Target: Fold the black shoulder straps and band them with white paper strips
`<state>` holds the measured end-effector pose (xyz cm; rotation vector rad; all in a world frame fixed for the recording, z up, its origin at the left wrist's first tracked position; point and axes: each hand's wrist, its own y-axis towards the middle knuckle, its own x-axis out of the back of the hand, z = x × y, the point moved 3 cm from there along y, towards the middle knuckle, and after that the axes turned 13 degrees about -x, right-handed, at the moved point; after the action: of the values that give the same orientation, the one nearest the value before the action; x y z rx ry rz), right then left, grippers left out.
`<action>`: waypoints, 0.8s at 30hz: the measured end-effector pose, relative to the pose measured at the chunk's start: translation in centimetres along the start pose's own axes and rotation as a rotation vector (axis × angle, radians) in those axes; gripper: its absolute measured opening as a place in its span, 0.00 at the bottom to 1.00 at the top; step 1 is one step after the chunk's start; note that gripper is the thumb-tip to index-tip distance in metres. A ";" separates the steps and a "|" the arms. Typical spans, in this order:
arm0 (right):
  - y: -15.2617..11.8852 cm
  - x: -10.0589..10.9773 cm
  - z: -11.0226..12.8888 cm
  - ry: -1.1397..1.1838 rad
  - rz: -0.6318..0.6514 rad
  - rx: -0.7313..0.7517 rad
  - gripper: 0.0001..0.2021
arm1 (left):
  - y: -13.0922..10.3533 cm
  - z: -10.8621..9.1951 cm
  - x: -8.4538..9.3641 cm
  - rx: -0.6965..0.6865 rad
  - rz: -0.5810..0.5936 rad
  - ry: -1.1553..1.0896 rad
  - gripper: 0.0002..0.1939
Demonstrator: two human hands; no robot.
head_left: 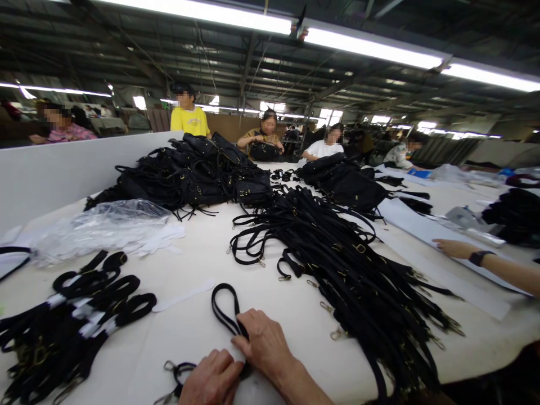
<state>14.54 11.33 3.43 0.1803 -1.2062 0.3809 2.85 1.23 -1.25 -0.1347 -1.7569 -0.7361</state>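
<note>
- Long white-covered bench under strip lights – your folded black webbing strap lies at its near edge.
- Your right hand pins the fold; the loop runs away from you, up-left.
- Your left hand grips the clasp end, closer in.
- Loose black straps in a heap – right.

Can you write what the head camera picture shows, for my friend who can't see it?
Two hands, left and right, press a folded black strap on a white table. A big heap of loose straps lies to the right, wrapped strap bundles to the left, and black bags are piled farther back. Other people sit around the table.
</note>
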 end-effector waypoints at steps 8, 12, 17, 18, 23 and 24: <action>0.0 -1.9 0.2 0.021 0.060 0.229 0.12 | -2.0 1.5 1.8 -0.037 -0.064 0.016 0.14; -0.1 -1.0 -0.2 -0.020 0.063 0.271 0.12 | -2.6 2.0 3.5 -0.002 -0.094 0.119 0.08; -0.3 0.0 -0.1 0.008 0.163 0.382 0.12 | -1.1 3.5 4.9 -0.069 -0.003 0.135 0.03; -0.3 0.2 -0.2 0.042 0.195 0.378 0.11 | -0.8 3.9 4.9 -0.089 0.063 0.086 0.03; -0.5 1.6 -2.5 0.432 0.270 0.151 0.14 | -0.5 4.7 5.1 -0.089 0.229 -0.133 0.05; -0.8 1.9 -3.1 0.497 0.255 0.100 0.16 | -0.6 4.5 5.1 -0.091 0.207 -0.123 0.04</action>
<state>18.13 12.04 4.19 0.0127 -0.7197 0.6665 -2.84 1.73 2.53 -0.4250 -1.7931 -0.6678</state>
